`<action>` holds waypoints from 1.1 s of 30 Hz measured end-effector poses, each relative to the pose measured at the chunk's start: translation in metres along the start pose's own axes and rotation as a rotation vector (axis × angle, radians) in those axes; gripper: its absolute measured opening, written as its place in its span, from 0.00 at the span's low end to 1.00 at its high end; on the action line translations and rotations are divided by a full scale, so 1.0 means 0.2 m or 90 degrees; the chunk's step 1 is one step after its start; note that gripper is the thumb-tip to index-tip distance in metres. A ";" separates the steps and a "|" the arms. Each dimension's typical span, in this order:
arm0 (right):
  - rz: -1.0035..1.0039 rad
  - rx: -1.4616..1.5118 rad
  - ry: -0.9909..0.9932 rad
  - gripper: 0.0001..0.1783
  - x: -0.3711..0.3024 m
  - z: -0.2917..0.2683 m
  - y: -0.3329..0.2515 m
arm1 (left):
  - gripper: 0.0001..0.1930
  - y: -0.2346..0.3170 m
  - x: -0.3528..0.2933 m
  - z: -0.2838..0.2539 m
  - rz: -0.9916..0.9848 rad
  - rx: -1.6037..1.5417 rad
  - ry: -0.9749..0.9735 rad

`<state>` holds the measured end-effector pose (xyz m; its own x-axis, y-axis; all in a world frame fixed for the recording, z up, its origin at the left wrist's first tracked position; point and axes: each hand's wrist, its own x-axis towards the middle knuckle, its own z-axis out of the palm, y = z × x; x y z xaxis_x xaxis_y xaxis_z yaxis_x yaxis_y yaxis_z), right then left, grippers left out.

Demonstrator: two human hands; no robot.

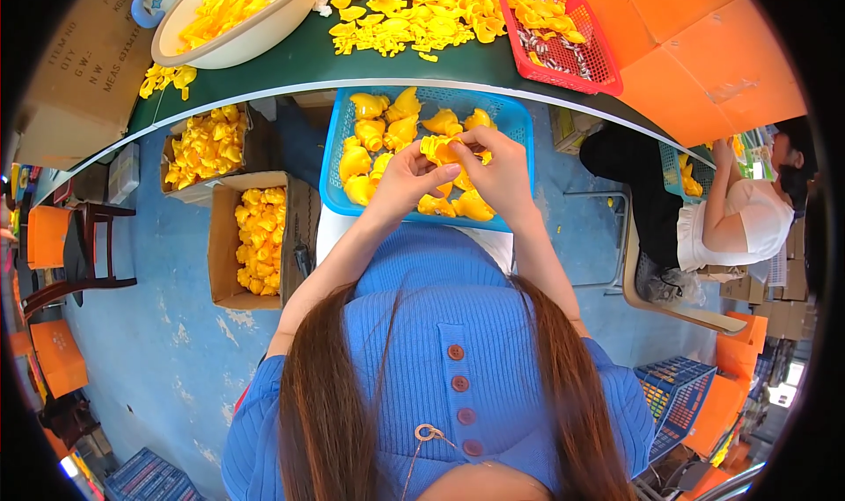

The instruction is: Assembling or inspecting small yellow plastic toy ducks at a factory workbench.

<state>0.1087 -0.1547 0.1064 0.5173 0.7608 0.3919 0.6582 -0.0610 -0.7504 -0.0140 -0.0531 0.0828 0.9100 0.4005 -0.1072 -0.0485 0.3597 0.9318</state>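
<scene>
Piece (437, 152) is part-hidden: left hand (408, 181) and right hand (497, 170) clamp it by fingertips, wrists over near edge of basket (525, 140).

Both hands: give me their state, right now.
Left hand: closed on a yellow piece, above the blue basket.
Right hand: closed on the same yellow piece, from its right side.
</scene>
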 end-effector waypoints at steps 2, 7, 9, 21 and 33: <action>0.000 0.000 0.000 0.06 0.00 0.00 0.00 | 0.23 0.00 0.00 0.00 0.002 0.000 -0.002; -0.008 0.008 0.014 0.05 0.00 0.01 0.00 | 0.23 0.00 0.00 0.00 -0.001 0.003 -0.002; -0.001 0.001 0.004 0.05 0.00 0.00 0.00 | 0.23 0.00 0.00 0.00 0.005 0.000 -0.007; -0.033 0.021 0.081 0.05 0.00 0.00 -0.01 | 0.23 0.00 0.00 0.00 0.003 0.003 0.000; -0.041 0.015 0.086 0.05 0.01 -0.01 -0.01 | 0.24 -0.01 0.00 0.00 0.001 0.010 -0.007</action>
<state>0.1082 -0.1543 0.1094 0.5448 0.6687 0.5060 0.6799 0.0010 -0.7333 -0.0144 -0.0533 0.0816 0.9147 0.3912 -0.1016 -0.0440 0.3462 0.9371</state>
